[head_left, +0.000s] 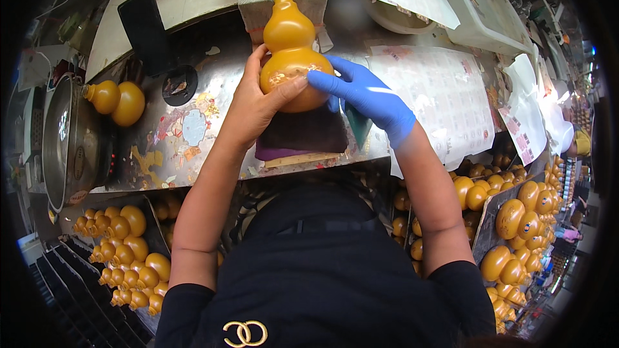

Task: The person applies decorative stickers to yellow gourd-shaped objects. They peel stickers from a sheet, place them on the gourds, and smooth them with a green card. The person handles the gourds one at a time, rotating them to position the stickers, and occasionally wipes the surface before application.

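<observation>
The gourd (290, 51) stands on the surface (213, 116), long axis running near to far, neck far. The left hand (255, 106) cups its left side; the gloved right hand (367, 93) presses fingertips on its near-right belly. A cloth (303, 135) lies beneath.

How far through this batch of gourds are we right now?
Done: not certain; one gourd lies aside by the metal pot. In hand: left hand steadies the golden gourd; the gloved right hand presses its lower bulb. Left: piles of gourds at both sides.
</observation>
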A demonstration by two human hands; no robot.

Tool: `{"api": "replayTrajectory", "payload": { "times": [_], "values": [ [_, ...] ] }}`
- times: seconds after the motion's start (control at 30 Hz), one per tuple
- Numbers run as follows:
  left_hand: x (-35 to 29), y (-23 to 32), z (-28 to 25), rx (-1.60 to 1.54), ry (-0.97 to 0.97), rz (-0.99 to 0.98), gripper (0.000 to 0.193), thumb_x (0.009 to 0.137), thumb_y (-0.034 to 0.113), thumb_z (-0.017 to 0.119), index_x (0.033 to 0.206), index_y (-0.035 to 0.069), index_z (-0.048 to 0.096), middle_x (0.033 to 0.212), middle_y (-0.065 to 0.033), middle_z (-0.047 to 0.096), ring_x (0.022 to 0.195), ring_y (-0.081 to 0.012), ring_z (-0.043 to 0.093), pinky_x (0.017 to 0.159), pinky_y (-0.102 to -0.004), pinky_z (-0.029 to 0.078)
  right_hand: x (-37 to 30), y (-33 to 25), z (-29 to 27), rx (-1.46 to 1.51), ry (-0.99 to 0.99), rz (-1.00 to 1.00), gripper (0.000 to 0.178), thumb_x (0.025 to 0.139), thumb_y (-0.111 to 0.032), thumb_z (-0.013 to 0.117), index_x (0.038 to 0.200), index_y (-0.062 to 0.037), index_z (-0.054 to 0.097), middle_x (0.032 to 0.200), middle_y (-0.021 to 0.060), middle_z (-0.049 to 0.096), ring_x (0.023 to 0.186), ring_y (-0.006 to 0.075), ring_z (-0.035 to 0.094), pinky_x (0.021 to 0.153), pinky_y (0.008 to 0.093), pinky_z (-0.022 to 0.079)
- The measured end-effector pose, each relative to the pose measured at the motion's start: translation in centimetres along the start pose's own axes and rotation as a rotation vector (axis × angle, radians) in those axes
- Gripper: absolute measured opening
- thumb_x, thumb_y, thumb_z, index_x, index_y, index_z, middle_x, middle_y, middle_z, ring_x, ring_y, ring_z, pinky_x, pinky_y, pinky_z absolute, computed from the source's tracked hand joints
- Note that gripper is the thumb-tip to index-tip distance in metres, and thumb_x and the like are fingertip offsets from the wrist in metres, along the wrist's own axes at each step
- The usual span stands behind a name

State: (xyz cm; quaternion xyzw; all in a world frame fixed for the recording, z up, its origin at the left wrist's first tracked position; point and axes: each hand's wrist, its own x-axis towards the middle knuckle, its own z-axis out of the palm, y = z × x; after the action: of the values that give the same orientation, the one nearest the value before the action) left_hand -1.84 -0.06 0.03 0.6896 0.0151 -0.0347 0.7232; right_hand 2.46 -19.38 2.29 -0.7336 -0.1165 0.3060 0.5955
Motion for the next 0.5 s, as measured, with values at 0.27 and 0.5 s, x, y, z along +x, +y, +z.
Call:
{"api": "replayTrajectory", "payload": {
  "times": [0.27,0.5],
  "values": [
    [0.5,0.1,0.0,-0.094,0.013,-0.037,0.087,0.077,0.033,0.075,0.139,-0.005,0.027,0.130,-0.0183,0.045,0.121,-0.0238,0.046,0.103,-0.0328,0.036,0.0,-0.3,-0.1,0.040,-0.015,0.030,0.075,0.076,-0.061,0.066,0.118,0.0004,0.058,0.085,0.0048,0.059,0.066,0.0097,0.053,0.062,0.0217,0.045],
    [1.2,0.1,-0.1,-0.153,0.030,-0.085,0.078,0.081,0.034,0.072,0.136,-0.005,0.032,0.128,-0.0183,0.047,0.120,-0.0232,0.047,0.102,-0.0325,0.036,0.2,-0.1,-0.2,0.038,-0.019,0.051,0.074,0.078,-0.061,0.063,0.117,0.0010,0.058,0.085,0.0051,0.059,0.065,0.0096,0.053,0.062,0.0217,0.044]
  ]
}}
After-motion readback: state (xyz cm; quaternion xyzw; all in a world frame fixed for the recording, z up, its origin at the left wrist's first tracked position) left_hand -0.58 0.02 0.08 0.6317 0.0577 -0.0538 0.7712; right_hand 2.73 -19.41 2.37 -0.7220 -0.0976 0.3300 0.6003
